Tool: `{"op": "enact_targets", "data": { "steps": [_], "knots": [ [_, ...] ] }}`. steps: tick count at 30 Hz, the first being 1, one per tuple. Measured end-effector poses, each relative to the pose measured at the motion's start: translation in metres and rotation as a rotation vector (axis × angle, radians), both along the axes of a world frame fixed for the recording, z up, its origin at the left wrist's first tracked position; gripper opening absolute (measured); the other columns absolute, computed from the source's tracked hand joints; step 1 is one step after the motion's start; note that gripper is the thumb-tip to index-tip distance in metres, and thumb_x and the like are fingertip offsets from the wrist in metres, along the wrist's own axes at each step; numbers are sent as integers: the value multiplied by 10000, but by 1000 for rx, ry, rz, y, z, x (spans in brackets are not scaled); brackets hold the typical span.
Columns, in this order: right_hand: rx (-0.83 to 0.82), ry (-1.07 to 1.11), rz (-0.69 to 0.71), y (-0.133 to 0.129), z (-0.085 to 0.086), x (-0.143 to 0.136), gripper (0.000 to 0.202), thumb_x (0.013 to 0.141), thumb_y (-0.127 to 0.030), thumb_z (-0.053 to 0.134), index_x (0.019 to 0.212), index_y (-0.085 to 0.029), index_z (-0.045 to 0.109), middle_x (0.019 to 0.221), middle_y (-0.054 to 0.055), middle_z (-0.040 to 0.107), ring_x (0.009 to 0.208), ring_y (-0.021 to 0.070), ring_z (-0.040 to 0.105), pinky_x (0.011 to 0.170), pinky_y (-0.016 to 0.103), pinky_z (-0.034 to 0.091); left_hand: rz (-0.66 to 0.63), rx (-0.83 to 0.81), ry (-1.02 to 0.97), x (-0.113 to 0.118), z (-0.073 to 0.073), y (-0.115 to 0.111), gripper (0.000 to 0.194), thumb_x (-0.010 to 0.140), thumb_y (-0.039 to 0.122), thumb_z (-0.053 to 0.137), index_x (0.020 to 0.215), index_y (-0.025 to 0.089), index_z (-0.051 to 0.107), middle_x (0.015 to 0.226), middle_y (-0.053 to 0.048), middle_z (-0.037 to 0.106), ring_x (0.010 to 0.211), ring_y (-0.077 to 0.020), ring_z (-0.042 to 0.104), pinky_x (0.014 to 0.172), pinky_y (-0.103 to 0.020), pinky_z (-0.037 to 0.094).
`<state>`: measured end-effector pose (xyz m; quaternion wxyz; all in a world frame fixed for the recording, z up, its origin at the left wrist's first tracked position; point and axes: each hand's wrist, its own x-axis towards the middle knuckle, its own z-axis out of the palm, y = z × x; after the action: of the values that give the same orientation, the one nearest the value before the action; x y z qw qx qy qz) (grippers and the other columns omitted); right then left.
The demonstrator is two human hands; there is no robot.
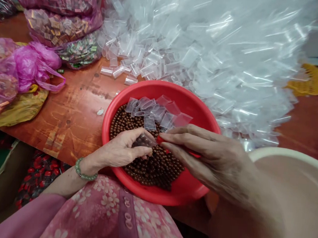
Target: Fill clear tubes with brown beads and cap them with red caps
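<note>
My left hand (124, 145), with a green bead bracelet (82, 171) at the wrist, is closed round a clear plastic tube (144, 139) above the beads. Dark shapes show through the tube's wall. At its right end, my right hand (213, 155) pinches a small red cap (160, 139) between fingertips and thumb, touching or very near the tube's mouth. Under both hands is a red basin (200, 107), partly filled with strands or rows of shiny brown beads (152, 173). Several more clear tubes (151, 109) lie on the beads at the basin's far side.
A large heap of clear tubes (180, 51) covers the table (75, 109) behind the basin. Pink bags (60, 3) of small pieces stand at the left. A cream tub (289, 153) is at right, a yellow basket (308, 80) beyond. Red-capped items (39, 172) lie below left.
</note>
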<state>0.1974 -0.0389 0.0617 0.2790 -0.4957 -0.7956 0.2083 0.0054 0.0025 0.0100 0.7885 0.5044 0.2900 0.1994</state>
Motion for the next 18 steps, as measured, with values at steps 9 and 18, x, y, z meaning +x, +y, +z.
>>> {"op": "enact_targets", "data": {
  "steps": [9, 18],
  "knots": [
    [9, 155, -215, -4, -4, -3, 207, 874, -185, 654, 1040, -285, 727, 933, 25, 730, 825, 177, 692, 744, 301, 574, 19, -50, -41, -1, 2, 1, 114, 843, 169, 609, 947, 160, 565, 766, 17, 594, 701, -87, 553, 698, -232, 449],
    [36, 372, -348, -5, -31, -37, 131, 856, -174, 668, 936, -255, 734, 876, 14, 742, 791, 165, 689, 739, 309, 580, 94, -31, -80, 0, -5, -1, 192, 820, 197, 638, 1007, 155, 622, 840, 4, 583, 761, -106, 530, 770, -249, 446]
  ]
}}
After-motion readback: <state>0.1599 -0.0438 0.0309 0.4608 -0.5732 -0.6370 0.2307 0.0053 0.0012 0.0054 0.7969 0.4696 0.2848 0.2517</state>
